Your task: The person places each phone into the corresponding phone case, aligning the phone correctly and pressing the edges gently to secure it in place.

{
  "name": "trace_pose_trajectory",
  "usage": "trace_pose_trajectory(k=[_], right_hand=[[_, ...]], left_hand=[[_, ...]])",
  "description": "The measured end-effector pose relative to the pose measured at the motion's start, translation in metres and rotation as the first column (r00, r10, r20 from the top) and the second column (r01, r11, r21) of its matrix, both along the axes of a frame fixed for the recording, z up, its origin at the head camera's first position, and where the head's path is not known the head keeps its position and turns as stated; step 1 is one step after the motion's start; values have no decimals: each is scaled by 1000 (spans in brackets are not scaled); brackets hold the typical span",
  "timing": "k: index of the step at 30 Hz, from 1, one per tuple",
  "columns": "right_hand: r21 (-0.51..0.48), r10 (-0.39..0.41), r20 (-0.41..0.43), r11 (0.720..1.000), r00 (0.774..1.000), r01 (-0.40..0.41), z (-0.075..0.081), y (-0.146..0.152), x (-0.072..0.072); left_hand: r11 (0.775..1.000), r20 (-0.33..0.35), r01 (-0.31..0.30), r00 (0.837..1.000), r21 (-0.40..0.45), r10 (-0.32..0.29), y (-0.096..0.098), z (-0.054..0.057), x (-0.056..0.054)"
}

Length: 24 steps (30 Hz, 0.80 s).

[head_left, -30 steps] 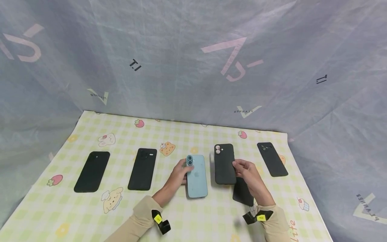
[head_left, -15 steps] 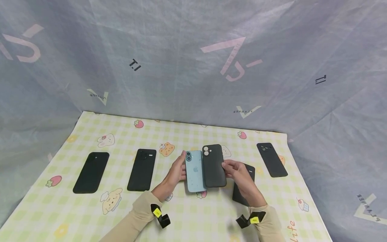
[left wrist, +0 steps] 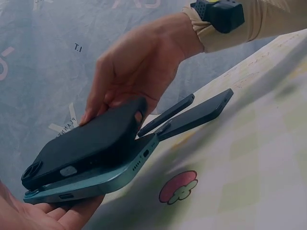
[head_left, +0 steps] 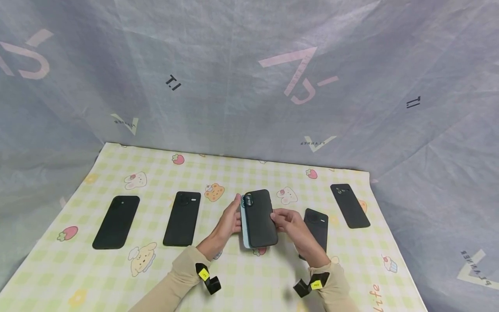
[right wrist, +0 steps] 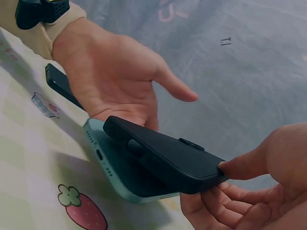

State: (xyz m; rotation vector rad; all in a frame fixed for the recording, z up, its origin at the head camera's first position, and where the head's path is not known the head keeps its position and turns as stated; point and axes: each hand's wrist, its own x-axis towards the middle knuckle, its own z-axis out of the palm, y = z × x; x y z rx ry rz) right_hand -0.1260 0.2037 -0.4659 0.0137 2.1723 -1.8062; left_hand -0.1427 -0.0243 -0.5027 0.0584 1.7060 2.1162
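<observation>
A light blue phone (head_left: 245, 229) lies on the fingers of my left hand (head_left: 226, 223), which reach beneath it. That hand's thumb stands straight and off the phone in the right wrist view. My right hand (head_left: 296, 227) pinches a black phone case (head_left: 263, 221) by its right edge. The case sits over the phone's back, tilted and shifted to the right, and hides most of it. A wedge-shaped gap between case (left wrist: 91, 139) and phone (left wrist: 115, 179) shows in the left wrist view. Both are held above the table.
Two dark phone-shaped pieces (head_left: 116, 223) (head_left: 182, 219) lie on the checked tablecloth (head_left: 156, 277) at left. Another black piece (head_left: 316, 225) lies partly behind my right forearm. A further one (head_left: 350, 206) lies at far right. Grey cloth (head_left: 234, 86) hangs behind the table.
My right hand has carried the black case leftward, from beside the phone to over its back. The left thumb has lifted off the phone, and the left fingers now support it from below.
</observation>
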Motion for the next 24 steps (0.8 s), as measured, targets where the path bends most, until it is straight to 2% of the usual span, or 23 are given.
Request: trace_pose_trajectory(k=[5,11,18,24], right_hand=[[54,-48,0,997,999,48,-2,-7,0],[113,-96,-44,989,994,100,-6,-11,0],[167,-105,-159,977,982,131,-10,-13,3],[281,-79,-266,947,961,155,-13,-17,5]], left_hand=[[1000,-3,-1,1000,4,1,0,2,0],[1000,5,-19,1000,4,19,0,5,1],[1000,3,-27,1000,-1,27,0,3,1],[1000,-9,-26,1000,-3,25,0,3,4]])
